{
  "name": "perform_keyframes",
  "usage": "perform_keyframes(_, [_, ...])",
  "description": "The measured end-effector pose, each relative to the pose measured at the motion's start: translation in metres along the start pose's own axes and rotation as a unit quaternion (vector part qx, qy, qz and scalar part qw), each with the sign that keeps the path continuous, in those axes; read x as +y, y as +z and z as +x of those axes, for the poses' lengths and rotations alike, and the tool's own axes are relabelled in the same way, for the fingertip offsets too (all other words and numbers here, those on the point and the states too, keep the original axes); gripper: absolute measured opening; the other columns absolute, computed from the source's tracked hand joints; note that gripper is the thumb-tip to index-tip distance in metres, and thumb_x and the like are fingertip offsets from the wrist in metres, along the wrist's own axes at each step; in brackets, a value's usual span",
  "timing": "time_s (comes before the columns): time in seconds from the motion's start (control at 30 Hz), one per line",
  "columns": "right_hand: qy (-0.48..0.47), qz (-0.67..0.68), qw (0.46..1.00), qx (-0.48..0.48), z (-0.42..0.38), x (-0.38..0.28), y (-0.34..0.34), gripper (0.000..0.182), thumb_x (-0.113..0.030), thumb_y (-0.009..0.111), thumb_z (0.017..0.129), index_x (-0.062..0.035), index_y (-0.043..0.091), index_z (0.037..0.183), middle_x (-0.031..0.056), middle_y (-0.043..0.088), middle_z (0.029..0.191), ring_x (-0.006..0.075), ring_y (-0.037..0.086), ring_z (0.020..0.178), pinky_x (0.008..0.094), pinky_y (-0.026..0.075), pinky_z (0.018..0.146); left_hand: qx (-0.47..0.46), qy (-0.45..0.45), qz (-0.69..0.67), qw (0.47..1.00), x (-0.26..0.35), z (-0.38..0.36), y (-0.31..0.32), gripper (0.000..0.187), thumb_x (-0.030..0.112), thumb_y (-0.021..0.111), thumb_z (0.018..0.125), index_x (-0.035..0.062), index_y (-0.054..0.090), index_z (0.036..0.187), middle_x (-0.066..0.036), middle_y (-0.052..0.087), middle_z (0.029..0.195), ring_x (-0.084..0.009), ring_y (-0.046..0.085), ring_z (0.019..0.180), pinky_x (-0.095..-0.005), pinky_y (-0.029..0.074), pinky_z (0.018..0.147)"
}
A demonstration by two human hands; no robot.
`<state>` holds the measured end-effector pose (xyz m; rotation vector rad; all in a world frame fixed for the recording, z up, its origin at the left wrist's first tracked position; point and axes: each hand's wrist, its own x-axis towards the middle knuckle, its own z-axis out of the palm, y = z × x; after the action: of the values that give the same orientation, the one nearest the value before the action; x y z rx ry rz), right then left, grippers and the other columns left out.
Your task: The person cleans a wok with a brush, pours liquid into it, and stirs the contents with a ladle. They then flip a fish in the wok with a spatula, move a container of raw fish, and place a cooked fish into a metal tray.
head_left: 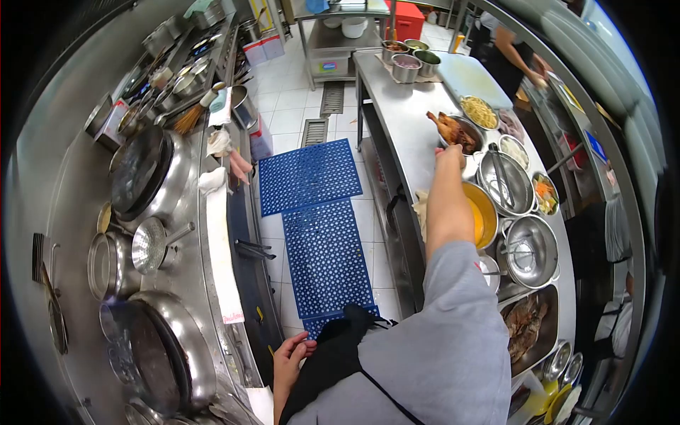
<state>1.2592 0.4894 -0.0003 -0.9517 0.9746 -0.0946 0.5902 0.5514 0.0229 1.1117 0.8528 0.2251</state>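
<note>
Two long steel counters (397, 106) flank blue floor mats (312, 177), woks (142, 170) on the left. Right hand (449, 152) reaches far along the right counter, closed on the rim of a bowl (473, 129) holding a roast bird (448, 127), which sits just past the fingers. Looks greasy, hefty and soft, so lifting by the bowl seems safest. Left hand (289, 358) rests half-curled at the near stove edge, holding nothing.

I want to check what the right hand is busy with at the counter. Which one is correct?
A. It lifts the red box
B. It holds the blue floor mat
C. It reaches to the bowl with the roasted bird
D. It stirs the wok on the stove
C: the right hand is stretched over the steel counter to the rim of the bowl where the roasted bird lies.
</note>
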Motion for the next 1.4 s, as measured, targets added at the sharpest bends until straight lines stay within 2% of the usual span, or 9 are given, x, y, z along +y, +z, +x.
perform_keyframes(0.07, [0.005,-0.01,1.0,-0.007,0.01,-0.001,0.002,0.022,0.0,0.052,0.085,0.0065,0.055,0.107,0.0194,0.059,0.093,0.0253,0.055,0.051,0.0351,0.048,0.042,0.012,0.0,0.004,1.0,-0.002,0.0,0.003,0.033,0.013,0.056,0.097,-0.0047,0.056,0.126,-0.014,0.069,0.104,-0.0169,0.066,0.093,-0.0285,0.053,0.084])
perform_keyframes(0.17, [-0.025,0.014,0.998,0.055,-0.006,0.004,0.012,0.022,-0.004,0.052,0.081,0.0149,0.062,0.089,0.0209,0.066,0.077,0.0261,0.062,0.05,0.0338,0.051,0.042,0.01,0.013,0.01,1.0,-0.002,-0.001,0.008,0.033,0.013,0.057,0.097,-0.0044,0.057,0.125,-0.013,0.069,0.103,-0.0164,0.066,0.093,-0.0282,0.052,0.085])
perform_keyframes(0.2, [0.008,0.012,1.0,-0.016,-0.015,0.001,0.006,0.019,0.001,0.052,0.085,0.0087,0.056,0.101,0.0198,0.058,0.102,0.0233,0.058,0.059,0.0316,0.048,0.044,0.01,0.016,0.007,1.0,-0.003,0.0,0.01,0.034,0.013,0.057,0.097,-0.0043,0.057,0.126,-0.013,0.069,0.103,-0.0162,0.066,0.093,-0.028,0.052,0.085])
perform_keyframes(0.3, [-0.013,0.042,0.999,0.004,-0.045,0.018,0.009,0.019,0.001,0.052,0.084,0.0113,0.057,0.1,0.0201,0.059,0.1,0.0224,0.058,0.056,0.03,0.048,0.043,0.007,0.026,0.012,1.0,-0.003,-0.001,0.013,0.034,0.014,0.059,0.096,-0.0037,0.057,0.126,-0.012,0.069,0.104,-0.0155,0.066,0.095,-0.0276,0.052,0.085])
perform_keyframes(0.6, [0.105,0.025,0.929,-0.354,-0.182,0.126,-0.039,0.009,0.0,0.064,0.08,0.0028,0.056,0.083,0.0102,0.057,0.07,0.0181,0.055,0.05,0.0281,0.047,0.042,0.048,0.097,0.04,0.993,0.017,-0.027,0.019,0.034,0.011,0.06,0.095,-0.0015,0.057,0.127,-0.012,0.068,0.107,-0.0174,0.065,0.101,-0.029,0.049,0.092])
perform_keyframes(0.87, [0.341,-0.281,0.648,-0.621,-0.386,0.203,-0.291,0.024,-0.001,0.061,0.086,-0.0099,0.051,0.065,0.0013,0.053,0.062,0.0132,0.056,0.059,0.022,0.05,0.055,0.29,0.259,0.024,0.921,0.011,-0.089,0.002,0.04,0.011,0.065,0.092,0.0027,0.056,0.13,-0.01,0.057,0.125,-0.0162,0.059,0.107,-0.0288,0.051,0.087])
perform_keyframes(1.0, [0.405,-0.406,0.489,-0.657,-0.472,0.209,-0.404,0.008,-0.005,0.066,0.086,-0.0041,0.058,0.086,0.0049,0.063,0.069,0.0134,0.061,0.057,0.0228,0.052,0.053,0.471,0.326,-0.047,0.818,0.002,-0.128,-0.018,0.041,0.005,0.066,0.089,0.0022,0.054,0.128,-0.009,0.046,0.136,-0.0174,0.054,0.114,-0.0307,0.052,0.087])
perform_keyframes(1.17, [0.395,-0.474,0.307,-0.725,-0.548,0.196,-0.518,0.017,-0.016,0.073,0.085,-0.0132,0.059,0.095,-0.0005,0.067,0.087,0.0111,0.062,0.076,0.0279,0.048,0.065,0.673,0.342,-0.143,0.64,-0.028,-0.204,-0.06,0.016,0.013,0.067,0.091,-0.0005,0.061,0.084,-0.006,0.063,0.083,-0.0114,0.059,0.08,-0.0252,0.049,0.069])
perform_keyframes(1.4, [0.314,-0.392,0.028,-0.864,-0.579,0.216,-0.615,0.025,-0.025,0.072,0.089,-0.0094,0.059,0.104,0.0002,0.064,0.097,0.0087,0.058,0.088,0.0282,0.049,0.072,0.714,0.386,-0.312,0.494,-0.05,-0.327,-0.099,0.018,0.007,0.061,0.089,0.0043,0.054,0.073,-0.003,0.058,0.072,-0.011,0.058,0.062,-0.0282,0.056,0.064])
